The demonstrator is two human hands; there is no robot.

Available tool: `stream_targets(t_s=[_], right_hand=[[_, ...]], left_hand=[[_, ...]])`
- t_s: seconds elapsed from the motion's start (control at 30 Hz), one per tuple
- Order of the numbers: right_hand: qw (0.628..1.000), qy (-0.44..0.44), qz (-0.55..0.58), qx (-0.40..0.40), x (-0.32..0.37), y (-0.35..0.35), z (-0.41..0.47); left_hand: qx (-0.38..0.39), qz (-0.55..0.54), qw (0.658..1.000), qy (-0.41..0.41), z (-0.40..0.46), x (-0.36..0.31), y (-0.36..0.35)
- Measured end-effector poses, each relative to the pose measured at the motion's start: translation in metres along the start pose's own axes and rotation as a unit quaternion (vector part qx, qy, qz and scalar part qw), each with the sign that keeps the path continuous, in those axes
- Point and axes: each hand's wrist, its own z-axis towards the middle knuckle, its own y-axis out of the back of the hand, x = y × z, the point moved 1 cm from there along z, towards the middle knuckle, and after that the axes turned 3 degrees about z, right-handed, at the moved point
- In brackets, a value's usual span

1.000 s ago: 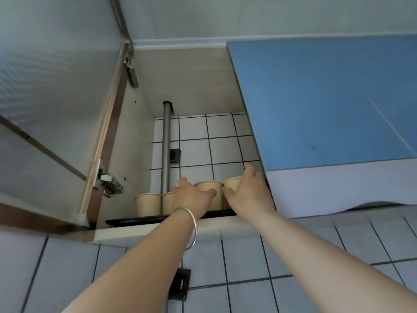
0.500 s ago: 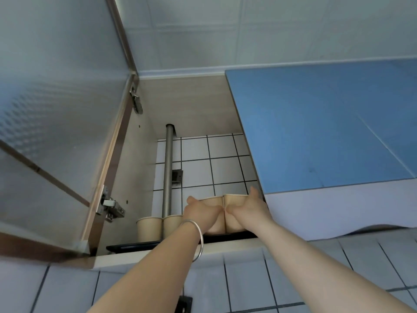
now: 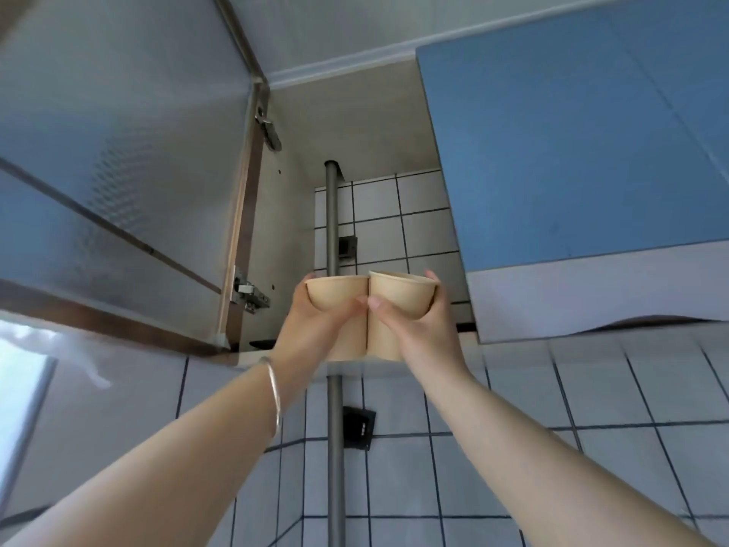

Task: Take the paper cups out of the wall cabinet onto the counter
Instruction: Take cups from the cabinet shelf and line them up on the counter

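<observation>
Head view, frame centre: left hand (image 3: 315, 329) grips left paper cup (image 3: 339, 305), right hand (image 3: 418, 329) grips right paper cup (image 3: 398, 305), fingers wrapped round each. Cups upright, sides touching, held in front of open wall cabinet (image 3: 367, 112), glass door (image 3: 118, 152) at left. Bracelet (image 3: 275, 392) on left wrist.

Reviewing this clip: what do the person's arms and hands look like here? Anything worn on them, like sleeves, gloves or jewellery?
Both forearms are bare right down to the frame's lower edge, with no sleeves in view. The left hand and right hand wear no gloves, and no rings show. The only thing worn is a thin, plain silver-coloured bangle that circles the left wrist. The nails that show look short and unpainted.
</observation>
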Motion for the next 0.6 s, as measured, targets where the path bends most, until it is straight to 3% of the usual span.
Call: stream_targets(t_s=[0.1, 0.27, 0.6], right_hand=[[0.995, -0.049, 0.080, 0.038, -0.010, -0.009, -0.039], [0.973, -0.128, 0.171, 0.090, -0.019, -0.031, -0.112], [0.924, -0.272, 0.226, 0.146, -0.010, -0.087, -0.268]], left_hand=[[-0.025, 0.012, 0.999, 0.043, -0.044, 0.011, 0.020], [-0.143, 0.042, 0.985, 0.081, -0.117, 0.016, 0.053], [-0.279, 0.116, 0.940, 0.155, -0.266, 0.024, 0.146]])
